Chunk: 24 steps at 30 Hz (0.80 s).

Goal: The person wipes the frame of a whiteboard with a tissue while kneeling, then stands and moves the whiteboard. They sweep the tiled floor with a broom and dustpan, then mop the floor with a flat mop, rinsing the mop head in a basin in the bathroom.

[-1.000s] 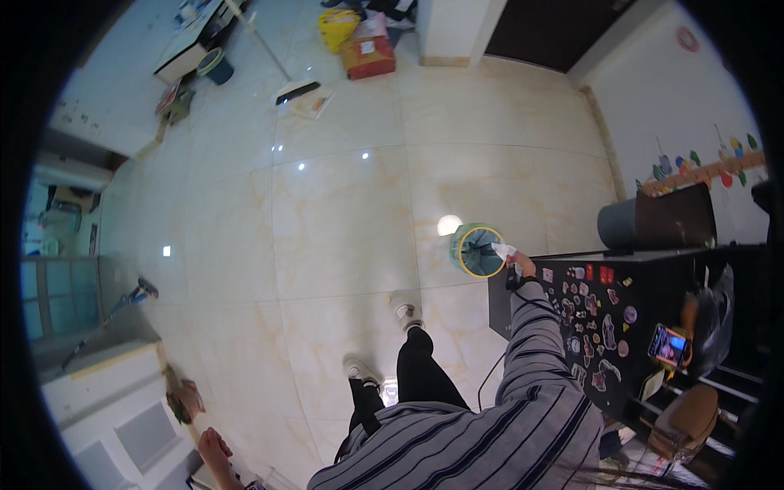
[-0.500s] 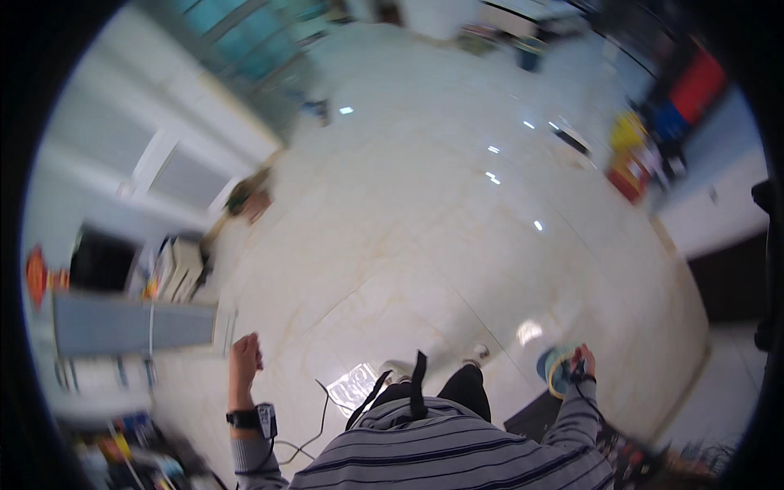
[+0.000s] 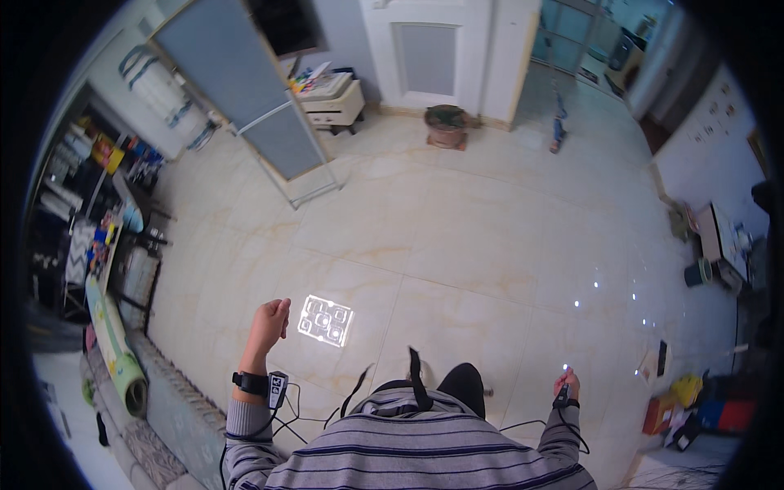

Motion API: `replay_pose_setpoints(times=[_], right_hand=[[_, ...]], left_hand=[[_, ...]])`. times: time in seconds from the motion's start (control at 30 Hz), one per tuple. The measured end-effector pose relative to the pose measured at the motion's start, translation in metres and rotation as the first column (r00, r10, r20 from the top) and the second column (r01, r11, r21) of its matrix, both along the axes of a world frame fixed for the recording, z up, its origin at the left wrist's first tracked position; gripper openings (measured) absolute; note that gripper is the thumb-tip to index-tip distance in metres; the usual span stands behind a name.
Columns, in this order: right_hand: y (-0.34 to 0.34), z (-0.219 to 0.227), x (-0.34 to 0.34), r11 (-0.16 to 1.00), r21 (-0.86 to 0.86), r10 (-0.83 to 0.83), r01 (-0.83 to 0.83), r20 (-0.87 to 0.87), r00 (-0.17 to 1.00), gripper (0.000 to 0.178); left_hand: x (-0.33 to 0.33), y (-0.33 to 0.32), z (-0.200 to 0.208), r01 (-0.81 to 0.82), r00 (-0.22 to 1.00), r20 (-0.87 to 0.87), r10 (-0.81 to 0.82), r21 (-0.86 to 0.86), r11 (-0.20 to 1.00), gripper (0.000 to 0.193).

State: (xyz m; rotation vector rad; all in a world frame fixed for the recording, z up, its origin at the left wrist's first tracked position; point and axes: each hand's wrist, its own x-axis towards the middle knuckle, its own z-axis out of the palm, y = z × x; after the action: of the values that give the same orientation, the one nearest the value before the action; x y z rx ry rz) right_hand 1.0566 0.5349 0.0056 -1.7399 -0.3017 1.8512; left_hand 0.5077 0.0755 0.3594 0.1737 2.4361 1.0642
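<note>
And round swings the view to the left: the glossy marble-look tile floor (image 3: 457, 229) now spreads out beyond both hands, with the freestanding grey-blue framed panel (image 3: 220, 61) well ahead of the left hand and the patterned sofa (image 3: 151, 445) off to its left. Smaller now: the rolled green mat (image 3: 122, 359) lies along that sofa, and the potted plant (image 3: 447, 129) stands far ahead, between the two hands' lines. The yellow-rimmed waste bin, at the right hand a second ago, has gone out of view, and so has the white piece at those fingers; the dark bin (image 3: 697, 273) far ahead and right is a different one. So neither hand shows an object to work on. The left hand (image 3: 269, 324) is curled into a loose fist, nothing seen in it, beside a bright floor patch (image 3: 325, 321) (a lamp's reflection, by the look of it); the right hand (image 3: 567, 384) hangs low, fingers bent, and whether it grips anything I can't tell. Smallest, the left wrist's cabled module (image 3: 278, 390) carries pale markings, too tiny to read; no brand is legible.
</note>
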Motion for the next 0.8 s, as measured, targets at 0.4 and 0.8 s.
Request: replay_pose_setpoints(times=[0.4, 0.8], right_hand=[[0.144, -0.006, -0.301, 0.891, -0.016, 0.455, -0.454, 0.008, 0.891, 0.035], [0.227, 0.048, -0.699, 0.725, 0.013, 0.684, -0.688, -0.127, 0.718, 0.054]], left_hand=[[-0.112, -0.043, -0.029, -0.343, 0.938, -0.011, 0.347, 0.109, 0.933, 0.037], [-0.269, 0.002, 0.015, -0.568, 0.8, -0.121, 0.587, 0.161, 0.807, 0.044]])
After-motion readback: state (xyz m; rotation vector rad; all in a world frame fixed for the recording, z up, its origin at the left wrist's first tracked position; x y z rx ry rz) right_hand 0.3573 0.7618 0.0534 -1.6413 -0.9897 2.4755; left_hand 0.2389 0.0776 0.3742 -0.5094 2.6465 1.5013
